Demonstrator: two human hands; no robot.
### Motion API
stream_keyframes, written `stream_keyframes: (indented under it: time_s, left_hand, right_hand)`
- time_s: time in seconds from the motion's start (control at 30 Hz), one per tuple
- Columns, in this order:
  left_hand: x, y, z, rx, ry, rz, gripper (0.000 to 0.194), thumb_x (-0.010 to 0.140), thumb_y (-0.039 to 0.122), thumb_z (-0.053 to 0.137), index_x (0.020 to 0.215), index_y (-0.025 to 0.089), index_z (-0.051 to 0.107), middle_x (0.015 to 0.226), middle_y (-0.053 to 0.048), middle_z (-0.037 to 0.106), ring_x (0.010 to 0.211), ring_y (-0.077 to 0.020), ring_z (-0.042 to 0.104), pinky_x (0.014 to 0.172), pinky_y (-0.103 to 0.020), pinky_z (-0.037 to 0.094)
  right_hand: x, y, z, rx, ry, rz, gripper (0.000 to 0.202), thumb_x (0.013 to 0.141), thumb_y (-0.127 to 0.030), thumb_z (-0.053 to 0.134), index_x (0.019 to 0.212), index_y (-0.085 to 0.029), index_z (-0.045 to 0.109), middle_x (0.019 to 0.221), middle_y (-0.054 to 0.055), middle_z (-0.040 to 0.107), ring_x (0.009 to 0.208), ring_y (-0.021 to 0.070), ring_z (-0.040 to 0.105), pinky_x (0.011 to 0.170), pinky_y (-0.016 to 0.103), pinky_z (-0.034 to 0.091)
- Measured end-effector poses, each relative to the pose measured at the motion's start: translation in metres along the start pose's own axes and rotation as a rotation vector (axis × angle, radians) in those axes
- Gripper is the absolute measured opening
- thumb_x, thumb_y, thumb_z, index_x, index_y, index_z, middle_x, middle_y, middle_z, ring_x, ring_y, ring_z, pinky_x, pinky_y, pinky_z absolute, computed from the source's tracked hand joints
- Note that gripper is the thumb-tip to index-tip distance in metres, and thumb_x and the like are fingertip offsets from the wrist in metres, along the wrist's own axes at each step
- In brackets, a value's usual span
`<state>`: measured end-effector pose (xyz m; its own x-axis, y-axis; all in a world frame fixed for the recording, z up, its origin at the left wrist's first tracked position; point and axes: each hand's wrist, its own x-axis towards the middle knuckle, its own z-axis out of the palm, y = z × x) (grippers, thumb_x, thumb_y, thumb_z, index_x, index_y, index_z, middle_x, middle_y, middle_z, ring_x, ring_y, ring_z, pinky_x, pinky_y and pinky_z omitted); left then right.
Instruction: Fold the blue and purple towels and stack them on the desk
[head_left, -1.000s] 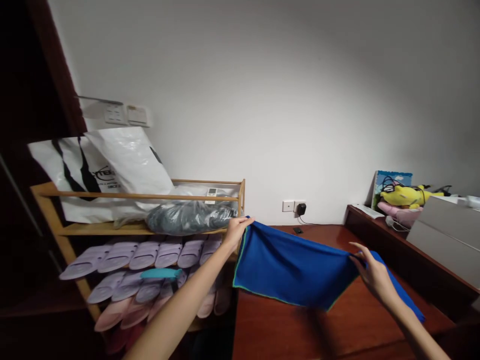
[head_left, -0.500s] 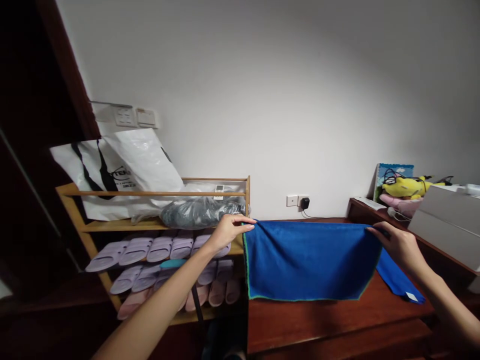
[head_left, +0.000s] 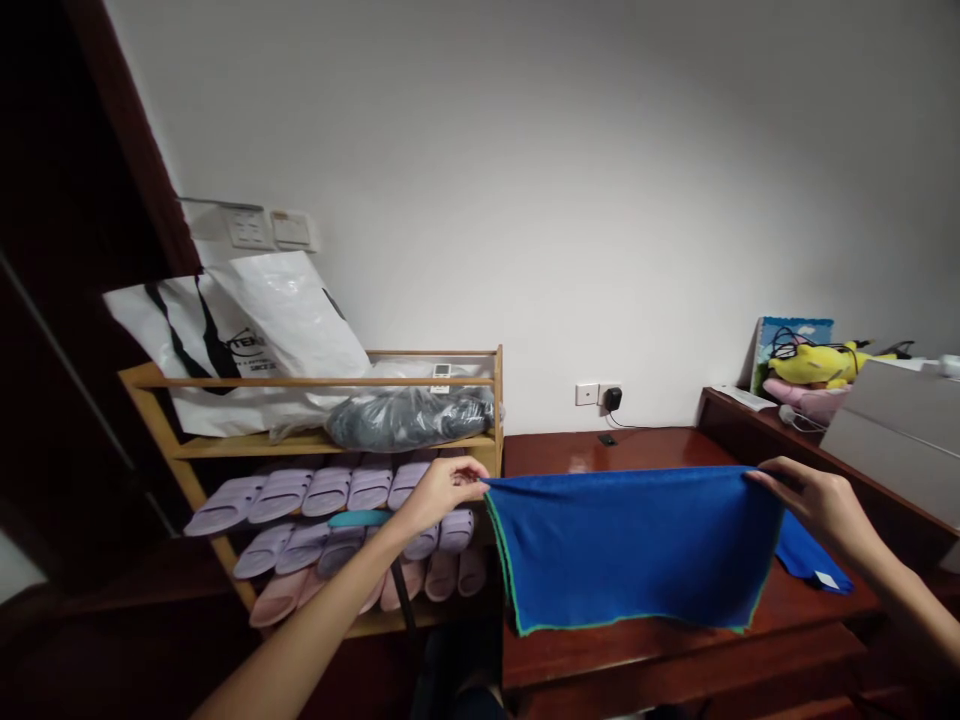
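Observation:
A blue cloth [head_left: 637,550] with green edging hangs between my two hands, its top edge stretched nearly level. My left hand [head_left: 448,488] pinches the top left corner. The top right corner is gripped between thumb and fingers of my right hand [head_left: 806,492]. The cloth's lower edge hangs at the front part of the reddish-brown wooden table [head_left: 559,648]; whether it touches the wood I cannot tell. Behind my right hand, a second blue cloth [head_left: 806,558] with a white tag lies on the table, partly hidden.
Left of the table stands a wooden rack [head_left: 180,480] with several slippers [head_left: 277,495], a white bag [head_left: 292,310] and a grey plastic-wrapped bundle [head_left: 409,420]. A black plug [head_left: 613,398] sits in the wall. At right are a yellow plush toy [head_left: 814,365] and white boxes [head_left: 892,420].
Both hands have moved down with the cloth, the right one also slightly rightward. More of the table's back now shows above the cloth's top edge.

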<state>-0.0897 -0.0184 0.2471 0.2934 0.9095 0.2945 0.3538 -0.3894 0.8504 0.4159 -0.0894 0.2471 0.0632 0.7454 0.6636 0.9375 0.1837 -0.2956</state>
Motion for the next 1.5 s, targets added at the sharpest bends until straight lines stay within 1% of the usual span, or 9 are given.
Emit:
stream_keyframes:
  time_s: [0.1,0.33,0.5,0.63,0.8,0.93,1.1,1.3,1.5]
  left_hand:
    - [0.0,-0.009,0.005,-0.041,0.068,-0.021,0.019,0.06,0.033,0.064,0.073,0.018,0.063,0.07,0.0,0.065,0.068,-0.0161,0.059,0.065,-0.026,0.046]
    - [0.012,-0.028,0.019,-0.001,0.206,-0.069,0.015,0.051,0.026,0.058,0.064,0.019,0.061,0.056,0.003,0.058,0.056,-0.014,0.052,0.055,-0.024,0.04]
    - [0.013,-0.019,0.022,0.048,0.262,-0.06,0.011,0.049,0.024,0.051,0.058,0.022,0.055,0.052,0.006,0.049,0.052,-0.0116,0.043,0.05,-0.022,0.031]
    - [-0.001,0.013,0.015,-0.008,0.179,-0.035,0.006,0.053,0.028,0.049,0.052,0.022,0.048,0.054,0.004,0.046,0.056,-0.0128,0.041,0.052,-0.023,0.032]
    - [-0.014,0.039,0.007,-0.255,-0.048,-0.196,0.005,0.052,0.027,0.045,0.053,0.022,0.043,0.052,0.004,0.037,0.051,-0.0114,0.03,0.047,-0.023,0.026]
    - [-0.005,0.005,0.021,-0.3,-0.141,-0.301,0.006,0.051,0.025,0.041,0.057,0.022,0.042,0.055,0.004,0.038,0.053,-0.0117,0.035,0.048,-0.023,0.031]
    - [0.017,-0.08,0.055,-0.133,-0.103,-0.434,0.003,0.067,0.022,0.046,0.064,0.021,0.047,0.053,0.007,0.04,0.048,-0.0093,0.039,0.046,-0.021,0.033]
    - [0.042,-0.158,0.097,0.173,0.052,-0.554,0.028,0.087,0.037,0.054,0.106,0.016,0.056,0.103,-0.004,0.06,0.085,-0.0154,0.059,0.073,-0.035,0.052]
    - [0.058,-0.202,0.12,0.411,0.127,-0.629,0.032,0.087,0.038,0.055,0.112,0.018,0.055,0.111,-0.005,0.059,0.094,-0.0185,0.059,0.08,-0.04,0.051]
  right_hand:
    - [-0.005,-0.002,0.002,0.034,-0.119,0.021,0.043,0.075,-0.065,0.052,0.083,-0.025,0.067,0.068,-0.002,0.066,0.055,0.012,0.055,0.055,0.023,0.043]
    - [-0.013,-0.018,-0.006,0.007,-0.081,-0.034,0.046,0.074,-0.068,0.05,0.081,-0.025,0.066,0.065,-0.001,0.065,0.047,0.0113,0.051,0.05,0.023,0.043]
    - [-0.023,-0.019,-0.024,-0.027,-0.11,-0.025,0.043,0.075,-0.065,0.052,0.083,-0.026,0.067,0.068,-0.002,0.066,0.052,0.0114,0.056,0.053,0.021,0.045]
    - [-0.032,-0.014,-0.046,-0.002,-0.101,0.012,0.042,0.071,-0.066,0.054,0.084,-0.029,0.067,0.077,-0.001,0.069,0.063,0.0148,0.063,0.055,0.021,0.048]
    - [-0.024,-0.003,-0.051,0.106,-0.182,0.052,0.039,0.071,-0.064,0.057,0.082,-0.029,0.069,0.079,0.001,0.069,0.067,0.0176,0.064,0.058,0.022,0.05]
    - [-0.012,0.015,-0.009,0.211,-0.356,0.104,0.041,0.073,-0.062,0.056,0.077,-0.023,0.067,0.074,0.003,0.067,0.068,0.0178,0.059,0.061,0.024,0.048]
    - [-0.006,0.041,0.087,0.132,-0.591,0.108,0.049,0.08,-0.062,0.045,0.072,-0.018,0.064,0.068,0.001,0.063,0.067,0.0153,0.056,0.061,0.024,0.043]
    - [-0.004,0.048,0.191,0.005,-0.629,0.164,0.029,0.077,-0.044,0.054,0.068,-0.018,0.064,0.066,0.002,0.064,0.067,0.0164,0.059,0.059,0.024,0.038]
    - [-0.007,0.047,0.239,-0.16,-0.621,0.249,0.016,0.078,-0.029,0.053,0.078,-0.021,0.067,0.082,0.008,0.069,0.081,0.0223,0.064,0.063,0.028,0.04]
